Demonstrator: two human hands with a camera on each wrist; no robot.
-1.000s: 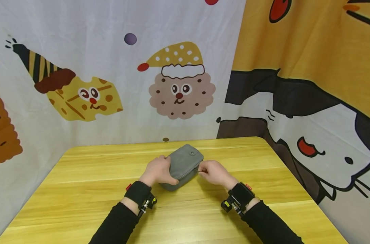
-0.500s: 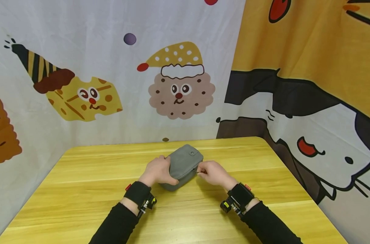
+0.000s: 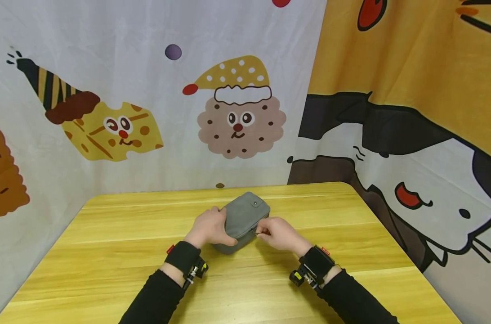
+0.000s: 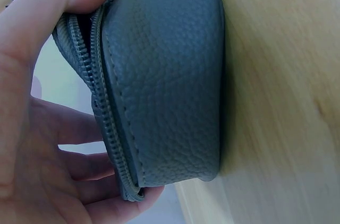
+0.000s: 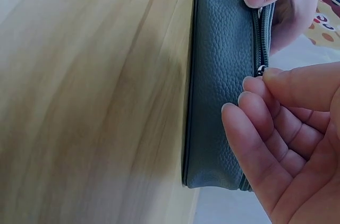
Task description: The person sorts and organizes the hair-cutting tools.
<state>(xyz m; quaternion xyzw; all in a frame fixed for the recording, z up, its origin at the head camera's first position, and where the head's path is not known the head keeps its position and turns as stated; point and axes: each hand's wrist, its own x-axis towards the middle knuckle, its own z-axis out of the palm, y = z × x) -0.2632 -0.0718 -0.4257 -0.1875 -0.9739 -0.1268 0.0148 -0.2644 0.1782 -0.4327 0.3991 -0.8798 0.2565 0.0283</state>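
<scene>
A grey pebbled-leather zip pouch (image 3: 243, 218) lies on the table, its top facing up with a small snap tab at the far end. My left hand (image 3: 211, 227) grips its near left side, thumb along the zipped edge and fingers over the far side. In the left wrist view the zipper teeth (image 4: 85, 49) stand slightly apart by the thumb. With thumb and fingertip, my right hand (image 3: 279, 233) pinches a zipper pull on the pouch's right side. A metal slider (image 5: 261, 69) shows at those fingertips; the pull itself is mostly hidden.
The pouch rests on a wood-grain table (image 3: 120, 265). Behind the table hangs a pale curtain (image 3: 136, 27) with cartoon prints, and to the right a yellow, black and white one (image 3: 423, 58). Both wrists wear black camera straps.
My right hand has slid left and nearer along the pouch's zipped side, still pinching the zipper pull. The left hand and the pouch have stayed in place.
</scene>
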